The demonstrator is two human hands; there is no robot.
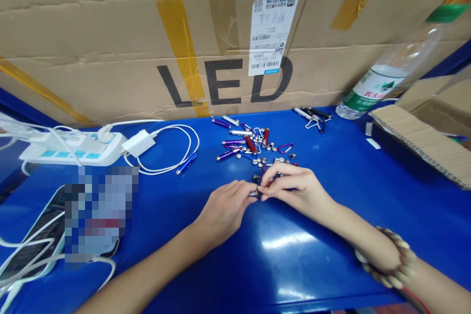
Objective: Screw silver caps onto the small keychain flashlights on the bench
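Above the blue tabletop [287,274], my left hand [224,208] is closed on a small dark, shiny metallic piece [253,193], mostly covered by the fingers. My right hand [303,189] meets it there, thumb and fingertips pinched against the piece's right end. Just beyond the fingertips lies a small black part [256,177]. Farther back is a loose pile: purple metal tubes [233,143], silver tubes [241,133], red tubes [265,136], several small silver button-like parts [262,162] and a blue carabiner clip [285,148].
A large cardboard box [121,49] walls off the back. White power strip [77,149], charger [139,143], cables and phone [40,235] occupy the left, near a blue tube [187,164]. Assembled-looking black and silver tubes [312,114], a plastic bottle [386,78] and open carton [419,142] stand right.
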